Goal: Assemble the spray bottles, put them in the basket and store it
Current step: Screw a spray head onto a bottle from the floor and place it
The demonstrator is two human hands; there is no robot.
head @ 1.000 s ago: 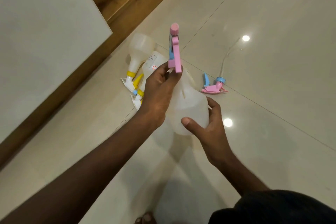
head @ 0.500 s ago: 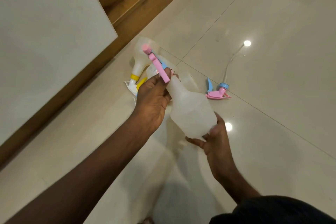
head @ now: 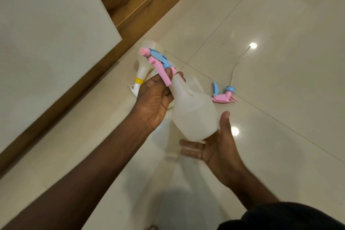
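Note:
A translucent white spray bottle (head: 194,114) with a pink and blue trigger head (head: 158,61) is held tilted above the floor, head pointing up-left. My left hand (head: 155,99) grips its neck just under the trigger head. Spread flat, my right hand (head: 218,145) sits under the bottle's base, which touches the fingers. A loose pink and blue trigger head (head: 225,95) with a long clear dip tube lies on the floor to the right. Another white bottle with a yellow collar (head: 144,61) lies on the floor behind my left hand, partly hidden.
The glossy cream tile floor (head: 261,15) reflects ceiling lights. A white panel (head: 46,33) with a wooden plinth (head: 130,18) runs along the left and top. No basket is in view.
The bottle has tipped from upright to leaning up-left. My right hand has let go of the bottle's side and now lies flat under its base.

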